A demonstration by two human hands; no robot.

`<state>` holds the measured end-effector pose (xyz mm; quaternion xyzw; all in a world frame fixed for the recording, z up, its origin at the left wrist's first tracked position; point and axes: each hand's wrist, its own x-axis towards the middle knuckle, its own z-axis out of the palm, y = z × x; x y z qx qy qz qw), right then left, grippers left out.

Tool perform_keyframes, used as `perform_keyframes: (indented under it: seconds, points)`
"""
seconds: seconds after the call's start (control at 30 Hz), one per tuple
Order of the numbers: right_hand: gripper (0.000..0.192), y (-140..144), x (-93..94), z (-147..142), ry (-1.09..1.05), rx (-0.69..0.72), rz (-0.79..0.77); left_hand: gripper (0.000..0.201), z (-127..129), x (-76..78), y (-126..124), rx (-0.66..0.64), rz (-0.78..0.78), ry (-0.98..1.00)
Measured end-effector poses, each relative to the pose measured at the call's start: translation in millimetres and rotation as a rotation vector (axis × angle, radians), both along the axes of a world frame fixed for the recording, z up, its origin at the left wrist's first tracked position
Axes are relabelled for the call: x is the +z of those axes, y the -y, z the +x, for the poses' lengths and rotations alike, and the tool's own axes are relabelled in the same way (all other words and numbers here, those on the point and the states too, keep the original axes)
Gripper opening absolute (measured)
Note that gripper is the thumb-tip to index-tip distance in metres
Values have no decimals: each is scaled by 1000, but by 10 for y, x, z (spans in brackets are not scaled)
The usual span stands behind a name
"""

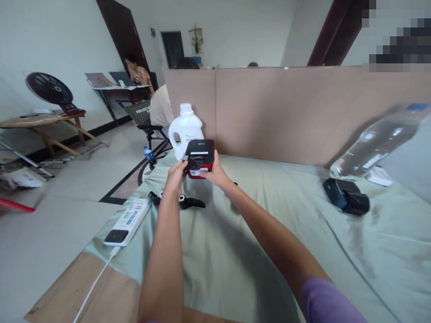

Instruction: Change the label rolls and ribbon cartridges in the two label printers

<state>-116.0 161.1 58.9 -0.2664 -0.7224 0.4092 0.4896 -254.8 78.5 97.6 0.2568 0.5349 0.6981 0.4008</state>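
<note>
Both my hands hold a small black and red device (200,157) up above the green cloth-covered table (256,251). My left hand (175,177) grips its left side with fingers at the lower front. My right hand (217,172) cups its right side and underside. Just behind the device stands a white plastic jug (185,127). Below my hands, small black parts (188,202) lie on the cloth.
A white power strip (127,222) with a cable lies at the table's left edge. A black device (346,196) and a clear water bottle (377,142) sit at the right. A brown partition (296,112) backs the table. People sit beyond it at the left.
</note>
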Motion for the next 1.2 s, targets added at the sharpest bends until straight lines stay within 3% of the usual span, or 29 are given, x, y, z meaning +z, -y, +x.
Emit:
perform_keyframes:
  seconds: [0.13,0.23,0.37,0.47,0.6,0.73,1.2]
  points:
    - [135,94,371,788,-54,-109,62,52,615,337,94,-129,256,-216]
    - [134,340,474,1565,-46,-214,131,57,1238,393,235,-276,392,-339]
    - [131,794,314,2415,21,-397,217,61,1968,121,443,-377,427,-368]
    - [124,1039,64,2748,116,-558,235,60,2279,-222,520,-413,397,-362]
    - [120,1134,-243,2872,230,-612,184,62,2400,-624,521,-408,316,-343]
    - [113,1119,-406,2870,278,-598,140,65,2399,-822,515,-374,249,-325]
    - [119,1121,-516,2882,248,-595,118,61,2437,-796,652,-389,272,-553]
